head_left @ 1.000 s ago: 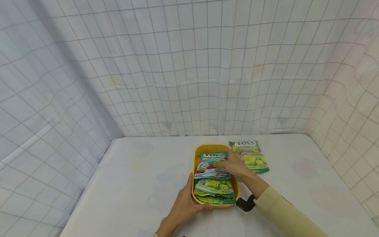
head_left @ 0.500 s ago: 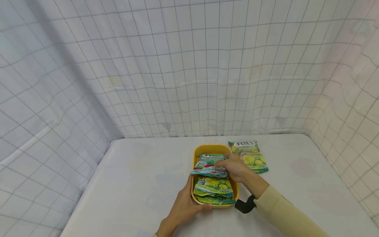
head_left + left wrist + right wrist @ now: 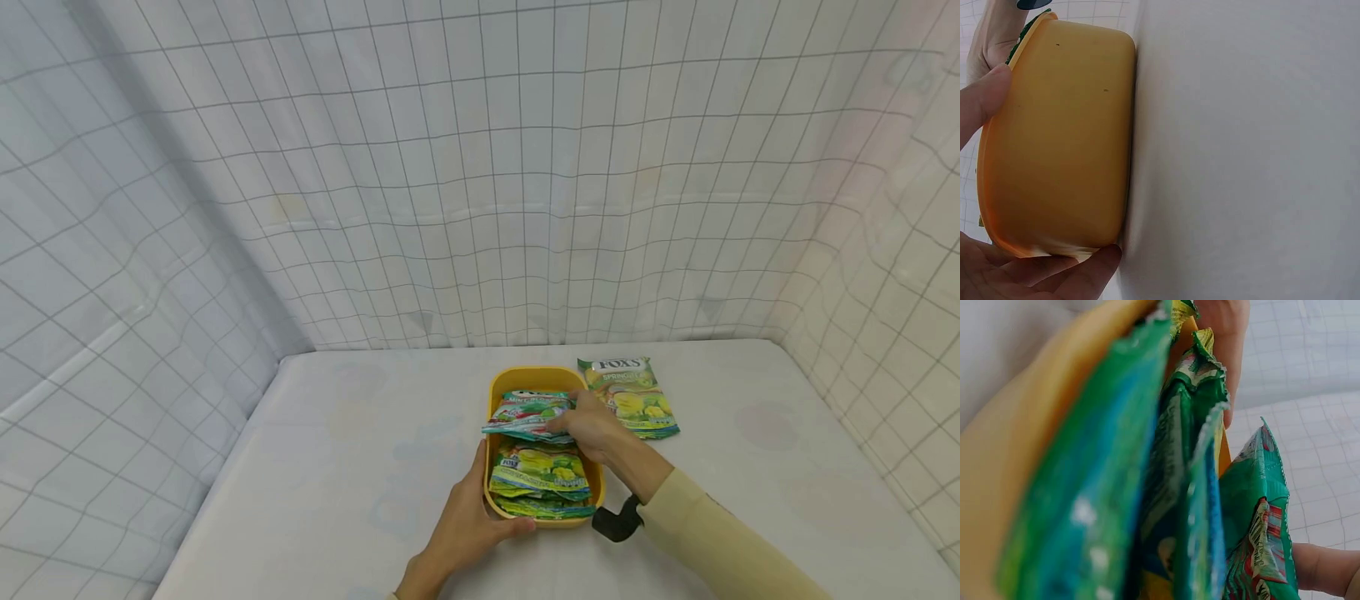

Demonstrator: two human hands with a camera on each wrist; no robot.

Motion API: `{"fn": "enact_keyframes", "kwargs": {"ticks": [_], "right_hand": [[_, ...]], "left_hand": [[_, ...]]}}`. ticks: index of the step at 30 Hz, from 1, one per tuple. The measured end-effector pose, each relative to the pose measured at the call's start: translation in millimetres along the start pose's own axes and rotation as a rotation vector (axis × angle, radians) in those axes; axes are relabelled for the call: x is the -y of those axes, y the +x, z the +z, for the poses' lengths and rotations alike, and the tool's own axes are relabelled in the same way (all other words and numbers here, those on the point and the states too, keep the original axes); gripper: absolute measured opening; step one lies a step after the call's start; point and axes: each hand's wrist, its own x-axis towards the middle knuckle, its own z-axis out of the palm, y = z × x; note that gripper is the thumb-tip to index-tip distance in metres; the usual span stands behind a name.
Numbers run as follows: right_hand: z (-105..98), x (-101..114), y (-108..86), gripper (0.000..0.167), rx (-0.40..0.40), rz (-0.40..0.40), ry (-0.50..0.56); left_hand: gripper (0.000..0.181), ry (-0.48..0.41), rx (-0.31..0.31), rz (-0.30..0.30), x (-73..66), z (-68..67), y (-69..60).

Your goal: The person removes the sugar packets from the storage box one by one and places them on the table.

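A yellow plastic container [image 3: 540, 375] stands on the white-covered table. My left hand [image 3: 465, 521] grips its near left corner, thumb [image 3: 988, 97] at the near rim and fingers [image 3: 1082, 275] along the left side. In the far half of the container, my right hand [image 3: 600, 433] holds the right side of a teal-and-red Fox's candy packet [image 3: 525, 414], its thumb [image 3: 1325, 569] on the packet's face. That packet tilts, near edge raised. Yellow-green Fox's candy packets [image 3: 540, 477] lie layered in the near half. The right hand's other fingers are mostly hidden.
Another yellow-green Fox's candy packet [image 3: 633, 396] lies flat on the table, right of the container. A black device [image 3: 618, 521] sits at the right wrist, beside the container's near right corner. Grid-patterned white cloth [image 3: 465, 208] hangs behind and at both sides.
The near edge of the teal-and-red packet has lifted and moved away from me, showing more of the yellow-green packets. The right hand shifts slightly with it. The left hand keeps its hold.
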Motion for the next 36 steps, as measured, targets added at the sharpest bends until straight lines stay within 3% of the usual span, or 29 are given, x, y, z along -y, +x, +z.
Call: {"fn": "enact_keyframes", "kwargs": {"ticks": [13,22,33,36], "right_hand": [[2.9,-8.0,7.4,0.095,-0.011,0.020,0.125],[-0.2,-12.2,12.2,0.102,0.051,-0.010,0.148],[-4.4,-13.5,14.7,0.099,0.085,-0.044,0.183],[-3.4,-14.7,14.7,0.087,0.067,-0.056,0.180]], "left_hand": [[0.127,0.013,-0.003,-0.002,0.1,0.4,-1.0],[0.126,0.009,0.002,-0.014,-0.4,0.2,-1.1],[0.123,-0.032,0.001,-0.012,-0.5,-0.1,-0.9],[0.121,-0.036,0.002,-0.010,0.0,0.2,-0.3]]}}
